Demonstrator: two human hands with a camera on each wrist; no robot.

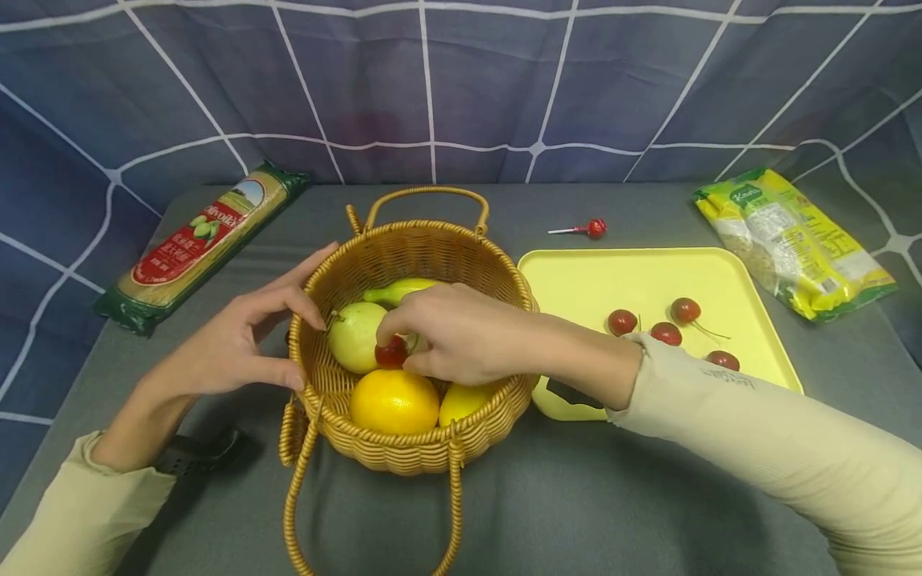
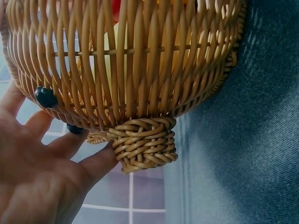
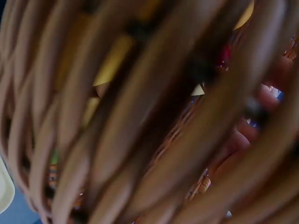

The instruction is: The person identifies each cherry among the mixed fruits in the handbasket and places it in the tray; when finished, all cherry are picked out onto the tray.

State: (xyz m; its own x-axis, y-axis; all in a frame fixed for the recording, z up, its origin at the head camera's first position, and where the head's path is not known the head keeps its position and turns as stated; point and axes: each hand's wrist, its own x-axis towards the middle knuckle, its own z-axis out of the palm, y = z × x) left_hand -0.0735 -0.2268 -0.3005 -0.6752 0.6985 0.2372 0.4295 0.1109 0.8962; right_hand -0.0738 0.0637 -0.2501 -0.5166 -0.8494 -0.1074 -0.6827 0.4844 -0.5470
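Note:
A round wicker basket stands mid-table in the head view. Inside lie a green pear, an orange, a partly covered yellow fruit and a long yellow-green fruit. Reaching in over the right rim, my right hand pinches a red cherry between the pear and the orange. My left hand touches the basket's left rim with spread fingers and thumb. In the left wrist view it lies beside the woven wall. Blurred wicker fills most of the right wrist view.
Right of the basket, a yellow tray bears several cherries. Behind it lies a red lollipop. A yellow-green food bag is at far right, a spaghetti pack at back left. One basket handle hangs toward the front.

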